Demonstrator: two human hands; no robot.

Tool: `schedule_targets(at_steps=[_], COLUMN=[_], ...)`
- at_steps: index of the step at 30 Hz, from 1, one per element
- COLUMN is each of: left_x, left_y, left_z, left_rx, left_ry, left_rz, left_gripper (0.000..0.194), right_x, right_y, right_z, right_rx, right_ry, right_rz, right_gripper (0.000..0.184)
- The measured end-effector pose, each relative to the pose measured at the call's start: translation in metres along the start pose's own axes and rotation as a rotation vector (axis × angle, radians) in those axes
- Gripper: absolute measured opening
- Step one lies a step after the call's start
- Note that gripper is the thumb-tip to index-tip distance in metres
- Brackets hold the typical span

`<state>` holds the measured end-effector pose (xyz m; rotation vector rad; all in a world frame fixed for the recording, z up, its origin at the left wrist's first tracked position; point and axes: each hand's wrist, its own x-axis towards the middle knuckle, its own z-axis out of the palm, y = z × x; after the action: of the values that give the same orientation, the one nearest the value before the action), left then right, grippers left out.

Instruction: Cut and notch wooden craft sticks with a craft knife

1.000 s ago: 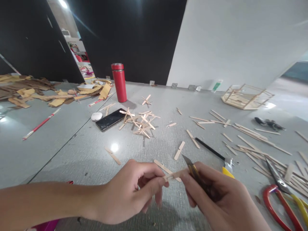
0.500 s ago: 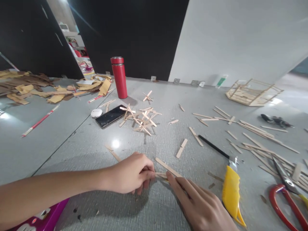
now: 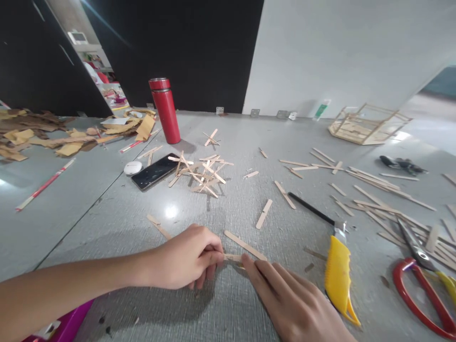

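My left hand is closed, pinching one end of a short wooden craft stick between thumb and fingers. At the stick's other end, my right hand has its fingers pressed together with the index fingertip on the wood; its thumb is hidden. Just beyond the fingertips a longer craft stick lies flat. Another stick piece sticks out past my left hand. To the right of my right hand rests a yellow utility knife with a long black blade.
Red-handled snips and many loose sticks lie at right. A stick frame stands behind them. Further back are a stick pile, a phone, a white earbud case and a red flask. Cardboard scraps lie far left.
The view has turned slightly to the right, so the scene sits further left. Both hands keep their hold on the short stick, which now shows a little more of its flat face.
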<state>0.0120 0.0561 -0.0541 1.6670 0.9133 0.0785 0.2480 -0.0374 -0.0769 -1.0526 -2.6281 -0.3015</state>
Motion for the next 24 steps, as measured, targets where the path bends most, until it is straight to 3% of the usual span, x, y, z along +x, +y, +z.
schedule_targets(at_steps=[11,24], left_x=[-0.0035,-0.0017], left_y=[0.0049,-0.0004], left_z=[0.0006,0.0018], left_rx=[0.098,0.077], left_ry=[0.018,0.037], left_rz=[0.053,0.015], left_gripper=[0.034,0.037], right_x=[0.0048,0.0041], right_y=[-0.0031,-0.0015], right_z=[-0.0002,0.0003], right_rx=[-0.033,-0.050], right_ry=[-0.005,0.049], right_rz=[0.012,0.008], right_gripper=[0.046,0.043])
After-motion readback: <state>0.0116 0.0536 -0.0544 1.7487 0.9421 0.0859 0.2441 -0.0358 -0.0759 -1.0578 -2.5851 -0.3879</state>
